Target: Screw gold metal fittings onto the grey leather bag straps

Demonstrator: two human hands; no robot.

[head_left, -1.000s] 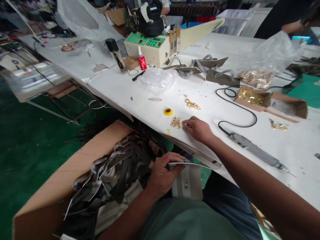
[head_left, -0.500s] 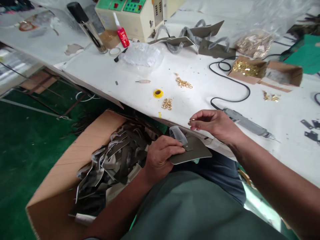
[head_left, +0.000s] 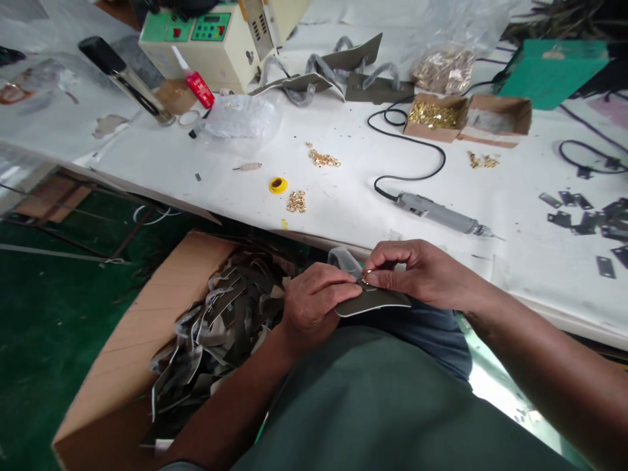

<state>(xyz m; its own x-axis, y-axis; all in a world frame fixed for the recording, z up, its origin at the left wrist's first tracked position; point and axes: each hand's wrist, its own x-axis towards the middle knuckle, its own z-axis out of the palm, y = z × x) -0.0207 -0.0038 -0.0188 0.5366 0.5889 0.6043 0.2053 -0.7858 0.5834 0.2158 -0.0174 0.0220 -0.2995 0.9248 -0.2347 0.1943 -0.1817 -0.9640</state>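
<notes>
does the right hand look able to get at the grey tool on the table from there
Likely yes: the grey tool lies just beyond the right hand, with nothing visible between them, though that hand is pinching a small gold piece at the dark panel.

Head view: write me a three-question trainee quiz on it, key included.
1. Multiple choice: What does the right hand pinch?
A: the red bottle
B: a gold piece
C: the cord

2. True or false: The grey tool lies on the table.

3. Fill in: The left hand grips a dark ____.

Key: 1: B; 2: true; 3: panel.
</notes>
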